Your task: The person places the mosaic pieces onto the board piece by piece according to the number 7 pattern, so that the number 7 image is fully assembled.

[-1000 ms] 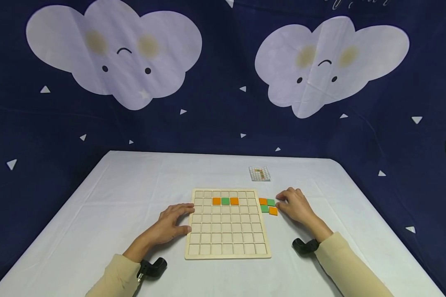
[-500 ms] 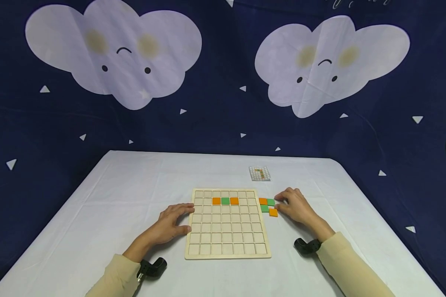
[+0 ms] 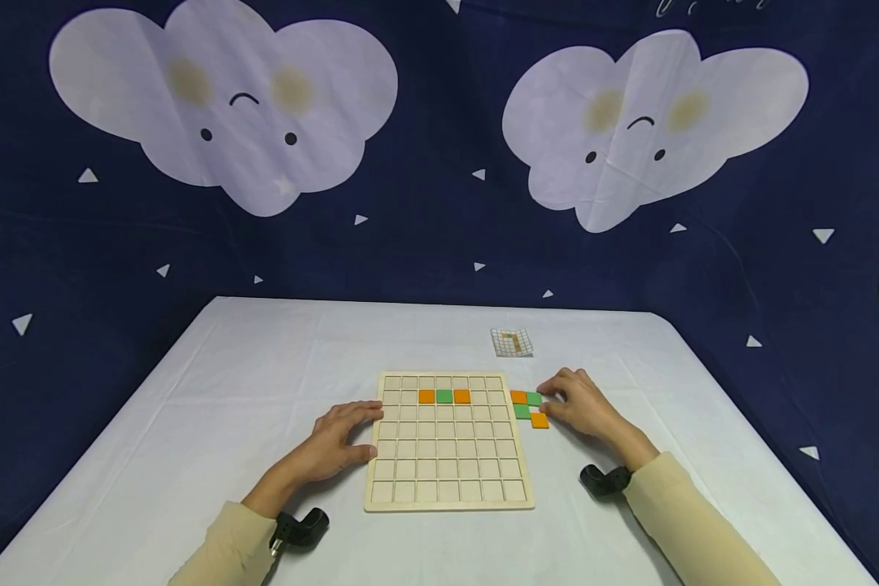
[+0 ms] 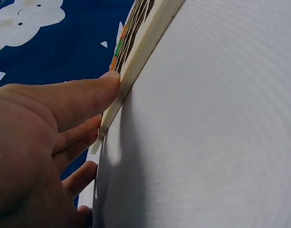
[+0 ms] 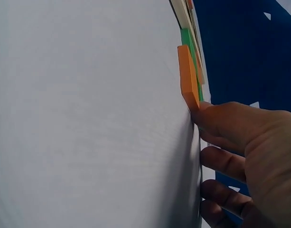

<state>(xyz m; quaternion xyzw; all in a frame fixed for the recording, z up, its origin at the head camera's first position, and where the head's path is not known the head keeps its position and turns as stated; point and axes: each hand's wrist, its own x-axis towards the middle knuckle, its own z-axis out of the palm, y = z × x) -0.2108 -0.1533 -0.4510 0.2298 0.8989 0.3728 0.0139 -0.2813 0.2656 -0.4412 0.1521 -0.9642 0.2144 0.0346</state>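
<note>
A pale wooden grid board (image 3: 447, 468) lies on the white table, with an orange tile (image 3: 426, 397), a green tile (image 3: 444, 396) and another orange tile (image 3: 462, 397) in one upper row. My left hand (image 3: 330, 443) rests at the board's left edge; in the left wrist view its thumb touches the rim. Right of the board lie several loose tiles, two orange and two green. My right hand (image 3: 582, 404) has thumb and index finger apart beside the upper right green tile (image 3: 533, 399). Its thumb is close to the lower orange tile (image 5: 187, 76). A firm grip is not visible.
A small card (image 3: 512, 343) printed with a grid and a coloured pattern lies behind the board. Black wrist cameras sit on both forearms. A dark blue cloth (image 3: 439, 268) with clouds and small triangles hangs behind the white table (image 3: 300, 350).
My right hand has shifted slightly left, closer to the upper right green tile. The lower loose orange tile has slid a little toward me and straightened. My left hand and the board stay still.
</note>
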